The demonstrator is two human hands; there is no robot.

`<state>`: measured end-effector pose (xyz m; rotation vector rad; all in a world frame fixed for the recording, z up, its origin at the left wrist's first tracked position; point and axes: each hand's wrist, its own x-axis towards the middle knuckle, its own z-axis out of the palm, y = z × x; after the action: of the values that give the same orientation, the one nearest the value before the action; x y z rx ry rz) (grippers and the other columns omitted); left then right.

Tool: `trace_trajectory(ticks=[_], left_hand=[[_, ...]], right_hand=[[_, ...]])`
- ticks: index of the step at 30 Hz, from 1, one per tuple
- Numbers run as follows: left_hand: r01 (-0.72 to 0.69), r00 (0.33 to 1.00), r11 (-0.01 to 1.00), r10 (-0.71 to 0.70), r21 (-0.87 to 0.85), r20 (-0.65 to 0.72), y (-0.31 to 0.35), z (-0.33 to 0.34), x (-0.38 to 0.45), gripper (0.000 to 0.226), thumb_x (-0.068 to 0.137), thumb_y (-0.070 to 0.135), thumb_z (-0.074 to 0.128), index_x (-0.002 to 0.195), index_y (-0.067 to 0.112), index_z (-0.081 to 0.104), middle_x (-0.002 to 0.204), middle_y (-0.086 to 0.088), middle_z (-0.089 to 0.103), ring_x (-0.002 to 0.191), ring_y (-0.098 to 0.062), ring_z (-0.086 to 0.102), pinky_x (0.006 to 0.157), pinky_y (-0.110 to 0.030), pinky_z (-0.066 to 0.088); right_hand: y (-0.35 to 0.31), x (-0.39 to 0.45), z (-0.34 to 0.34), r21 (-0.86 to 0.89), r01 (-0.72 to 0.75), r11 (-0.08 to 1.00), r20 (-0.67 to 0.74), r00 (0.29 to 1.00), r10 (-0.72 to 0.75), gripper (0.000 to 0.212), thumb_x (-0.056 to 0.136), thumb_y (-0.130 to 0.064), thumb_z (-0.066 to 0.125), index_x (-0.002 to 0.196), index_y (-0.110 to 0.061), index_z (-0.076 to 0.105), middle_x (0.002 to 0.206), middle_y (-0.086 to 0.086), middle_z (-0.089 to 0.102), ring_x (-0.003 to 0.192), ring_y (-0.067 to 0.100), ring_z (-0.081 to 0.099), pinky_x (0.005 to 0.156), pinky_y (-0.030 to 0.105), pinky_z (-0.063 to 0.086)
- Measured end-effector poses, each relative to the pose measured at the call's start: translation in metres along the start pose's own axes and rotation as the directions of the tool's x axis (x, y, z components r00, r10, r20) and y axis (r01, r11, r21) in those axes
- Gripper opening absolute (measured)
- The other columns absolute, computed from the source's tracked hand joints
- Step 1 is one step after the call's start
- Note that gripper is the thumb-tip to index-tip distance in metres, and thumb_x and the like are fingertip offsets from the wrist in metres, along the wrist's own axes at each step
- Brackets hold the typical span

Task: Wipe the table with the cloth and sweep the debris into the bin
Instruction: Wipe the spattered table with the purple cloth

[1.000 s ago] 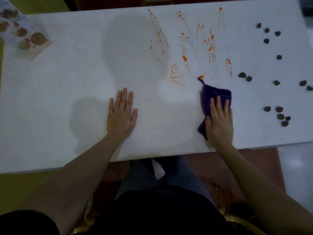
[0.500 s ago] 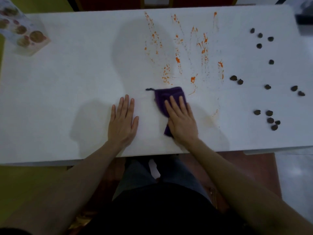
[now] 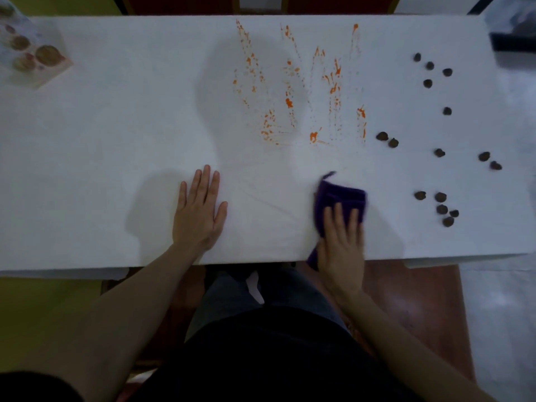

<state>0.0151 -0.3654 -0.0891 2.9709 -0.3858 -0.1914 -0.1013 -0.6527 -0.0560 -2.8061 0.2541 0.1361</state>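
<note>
A purple cloth (image 3: 340,195) lies on the white table (image 3: 116,146) near its front edge. My right hand (image 3: 340,245) presses flat on the cloth with straight fingers. My left hand (image 3: 200,213) rests flat on the bare table to the left, fingers spread. Orange streaks (image 3: 290,103) spatter the table's middle, beyond the cloth. Several dark brown bits of debris (image 3: 441,204) lie scattered across the right part of the table. A dark bin (image 3: 513,42) is partly visible at the far right corner.
A printed card with food pictures (image 3: 32,56) lies at the far left corner. The table's front edge runs just under my wrists. Dark chair backs stand beyond the far edge.
My right hand slid the cloth left to the middle, then back right to where it is now. The lowest orange marks near the cloth are gone. My left hand stayed put.
</note>
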Motion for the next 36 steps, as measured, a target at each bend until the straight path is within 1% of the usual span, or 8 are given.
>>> trace_trajectory(ticks=[4, 7, 13, 20, 24, 29, 32, 36], left_hand=[[-0.003, 1.0, 1.0, 0.003, -0.002, -0.011, 0.001, 0.001, -0.001, 0.065, 0.1, 0.045, 0.021, 0.158, 0.018, 0.007, 0.167, -0.004, 0.005, 0.154, -0.019, 0.002, 0.124, -0.045, 0.004], [-0.013, 1.0, 1.0, 0.013, -0.007, -0.019, 0.002, -0.001, -0.001, 0.064, 0.101, 0.044, 0.022, 0.158, 0.017, 0.009, 0.166, -0.005, 0.007, 0.153, -0.02, 0.003, 0.124, -0.046, 0.004], [-0.006, 1.0, 1.0, 0.006, -0.015, -0.012, 0.003, -0.003, -0.001, 0.065, 0.099, 0.042, 0.025, 0.158, 0.016, 0.013, 0.166, -0.005, 0.009, 0.153, -0.02, 0.006, 0.124, -0.047, 0.007], [-0.005, 1.0, 1.0, 0.005, 0.002, -0.001, 0.003, -0.004, -0.001, 0.066, 0.099, 0.044, 0.023, 0.158, 0.015, 0.011, 0.166, -0.005, 0.007, 0.153, -0.02, 0.004, 0.124, -0.047, 0.005], [-0.015, 1.0, 1.0, 0.015, 0.003, -0.014, 0.002, -0.004, -0.001, 0.066, 0.1, 0.043, 0.024, 0.158, 0.015, 0.013, 0.166, -0.006, 0.008, 0.153, -0.021, 0.005, 0.124, -0.047, 0.006], [-0.001, 1.0, 1.0, 0.001, 0.0, 0.004, 0.002, -0.004, 0.0, 0.066, 0.1, 0.045, 0.023, 0.158, 0.016, 0.01, 0.166, -0.005, 0.006, 0.153, -0.02, 0.003, 0.124, -0.047, 0.007], [-0.018, 1.0, 0.999, 0.018, -0.027, 0.011, -0.001, -0.006, 0.001, 0.069, 0.1, 0.049, 0.024, 0.158, 0.016, 0.01, 0.166, -0.005, 0.006, 0.153, -0.02, 0.003, 0.124, -0.045, 0.006], [-0.056, 0.998, 0.997, 0.057, -0.06, 0.016, -0.014, -0.014, 0.023, 0.069, 0.1, 0.051, 0.022, 0.158, 0.016, 0.008, 0.166, -0.004, 0.005, 0.153, -0.018, 0.0, 0.125, -0.043, 0.003]], right_hand=[[-0.062, 0.017, 0.018, -0.041, 0.312, 0.949, 0.123, 0.944, -0.305, 0.065, 0.091, -0.022, 0.04, 0.154, -0.013, 0.027, 0.162, 0.007, 0.021, 0.149, 0.036, 0.009, 0.121, 0.052, 0.013], [-0.082, 0.053, 0.018, -0.052, 0.416, 0.908, 0.186, 0.897, -0.4, 0.065, 0.096, -0.024, 0.04, 0.156, -0.016, 0.017, 0.164, 0.005, 0.012, 0.151, 0.031, 0.0, 0.122, 0.049, 0.006], [-0.008, 0.118, -0.015, -0.095, 0.176, 0.98, 0.085, 0.982, -0.168, 0.064, 0.095, -0.019, 0.044, 0.155, -0.016, 0.022, 0.163, 0.007, 0.015, 0.151, 0.034, 0.004, 0.122, 0.043, 0.006], [0.04, 0.055, -0.022, -0.058, 0.038, 0.998, 0.028, 0.999, -0.037, 0.059, 0.098, -0.019, 0.039, 0.155, -0.013, 0.023, 0.162, 0.007, 0.018, 0.15, 0.033, 0.007, 0.121, 0.051, 0.014], [-0.008, 0.022, -0.001, -0.054, 0.182, 0.982, 0.057, 0.982, -0.179, 0.063, 0.093, -0.02, 0.045, 0.153, -0.013, 0.03, 0.16, 0.007, 0.024, 0.149, 0.035, 0.015, 0.119, 0.053, 0.02], [-0.058, 0.058, 0.014, -0.043, 0.446, 0.894, 0.159, 0.887, -0.434, 0.061, 0.098, -0.026, 0.043, 0.155, -0.015, 0.024, 0.162, 0.005, 0.02, 0.15, 0.032, 0.008, 0.122, 0.049, 0.01], [-0.065, 0.106, 0.011, -0.077, 0.415, 0.907, 0.166, 0.902, -0.399, 0.062, 0.098, -0.027, 0.041, 0.156, -0.018, 0.021, 0.163, 0.006, 0.017, 0.151, 0.031, 0.003, 0.122, 0.047, 0.008], [-0.03, 0.146, -0.008, -0.082, 0.212, 0.974, 0.079, 0.975, -0.206, 0.061, 0.098, -0.023, 0.043, 0.155, -0.018, 0.023, 0.163, 0.006, 0.016, 0.151, 0.033, 0.005, 0.122, 0.046, 0.008]])
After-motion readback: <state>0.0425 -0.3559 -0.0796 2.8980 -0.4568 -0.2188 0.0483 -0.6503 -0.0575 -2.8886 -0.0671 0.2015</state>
